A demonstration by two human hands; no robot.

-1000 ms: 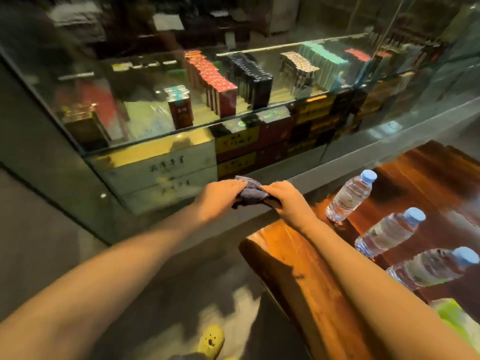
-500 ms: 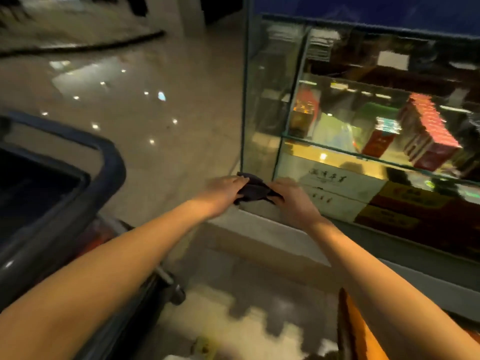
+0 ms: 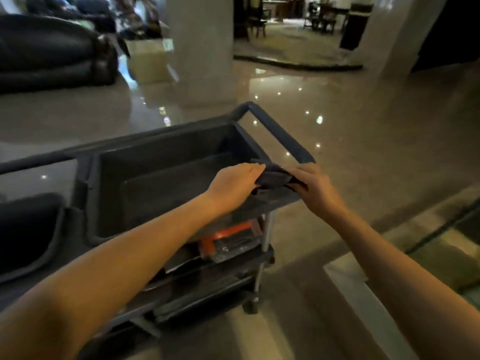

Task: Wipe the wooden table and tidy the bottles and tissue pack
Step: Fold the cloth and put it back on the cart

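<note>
A small dark grey cloth [image 3: 272, 175] is stretched between my two hands. My left hand [image 3: 233, 187] grips its left end and my right hand [image 3: 315, 189] grips its right end. Both hands hover over the right corner of a dark grey service cart [image 3: 161, 178], just above the rim of its top tray. The wooden table, the bottles and the tissue pack are out of view.
The cart's curved handle [image 3: 278, 131] sticks out beyond my hands. An orange tool [image 3: 226, 237] lies on the cart's lower shelf. A glossy floor [image 3: 363, 131] spreads around, with a pillar [image 3: 200, 48] ahead, a dark sofa [image 3: 52, 53] far left and a glass case edge [image 3: 441, 229] at right.
My view has swung left, away from the wooden table and the glass display case, onto the cart. Both hands kept hold of the cloth and now sit over the cart's tray.
</note>
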